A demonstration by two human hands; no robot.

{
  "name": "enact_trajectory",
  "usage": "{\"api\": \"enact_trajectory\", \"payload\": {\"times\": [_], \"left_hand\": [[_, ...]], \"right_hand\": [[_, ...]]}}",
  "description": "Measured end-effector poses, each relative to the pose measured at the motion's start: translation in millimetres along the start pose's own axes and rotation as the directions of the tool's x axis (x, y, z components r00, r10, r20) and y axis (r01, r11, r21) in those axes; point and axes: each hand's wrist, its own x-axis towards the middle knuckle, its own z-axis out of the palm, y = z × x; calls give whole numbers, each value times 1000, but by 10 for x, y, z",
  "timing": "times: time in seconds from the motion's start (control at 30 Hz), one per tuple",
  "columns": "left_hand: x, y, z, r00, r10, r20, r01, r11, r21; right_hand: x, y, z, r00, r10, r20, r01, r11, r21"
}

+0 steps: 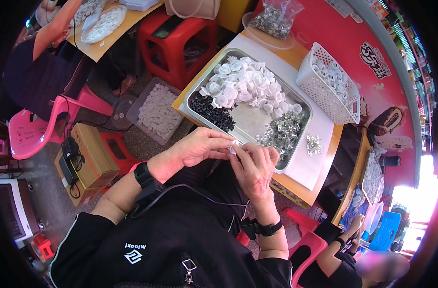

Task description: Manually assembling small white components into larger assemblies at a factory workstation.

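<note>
My left hand [198,148] and my right hand [255,169] meet at the near edge of a metal tray [309,114]. Between their fingertips is a small white plastic part [234,145], pinched from both sides and mostly covered by the fingers. Inside the tray, a heap of white translucent plastic pieces [250,82] fills the far side. Small black pieces [211,114] are piled at its left, close to my left hand. Small shiny metal pieces [282,133] lie at its right, beyond my right hand.
A white perforated basket [330,98] of plastic pieces stands right of the tray, near loose metal bits [314,145]. A bag of metal pieces [274,21] sits at the back. A bin [156,111], a red stool [175,45] and cartons [91,158] stand leftward. Co-workers sit at both sides.
</note>
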Motion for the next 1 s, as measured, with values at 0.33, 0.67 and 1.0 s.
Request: {"api": "enact_trajectory", "payload": {"times": [0.33,0.67,1.0], "left_hand": [[-3,26,-20,1000,4,3,-5,997,73],[-110,66,-268,995,-49,-87,45,998,-45],[-192,119,-360,997,-30,-67,24,996,-84]], "right_hand": [[-49,24,73,997,-81,7,82,996,-21],[362,575,280,894,303,331,-389,891,235],[447,779,644,896,80,437,-209,944,254]]}}
